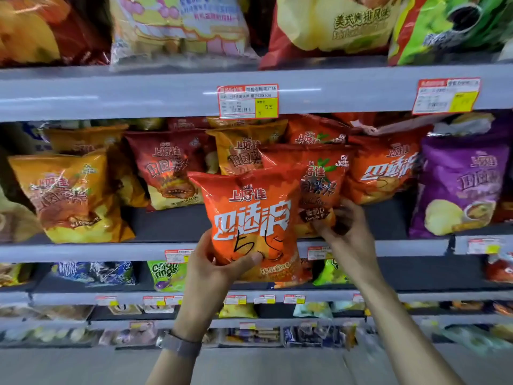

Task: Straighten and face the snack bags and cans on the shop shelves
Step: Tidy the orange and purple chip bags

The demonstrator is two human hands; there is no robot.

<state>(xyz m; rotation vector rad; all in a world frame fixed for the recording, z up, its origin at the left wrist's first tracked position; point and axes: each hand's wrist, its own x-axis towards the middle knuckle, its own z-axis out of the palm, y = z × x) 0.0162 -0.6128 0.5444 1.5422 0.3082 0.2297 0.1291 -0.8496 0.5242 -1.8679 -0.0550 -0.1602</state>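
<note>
The left hand (219,269) reaches up from below with the forearm nearly vertical, a watch (180,346) on the wrist. It grips the lower left corner of an orange chip bag (251,218): the thumb presses across the front near the bottom, the fingers wrap behind. The bag stands upright and faces out, held in front of the middle shelf's front edge (97,250), its bottom hanging below that edge (a number is scrawled on it in black marker).

The right hand (345,226) comes in from the lower right, the forearm slanting up and to the left. Its fingers curl around the bottom right corner of a red tomato chip bag (319,176), which stands just behind the orange one, over the shelf near its front edge.

A yellow bag (66,195) stands toward the shelf's left end, a dark red bag (166,168) further back, a purple bag (460,184) at the right end. A price tag (248,101) hangs on the upper shelf's edge.
</note>
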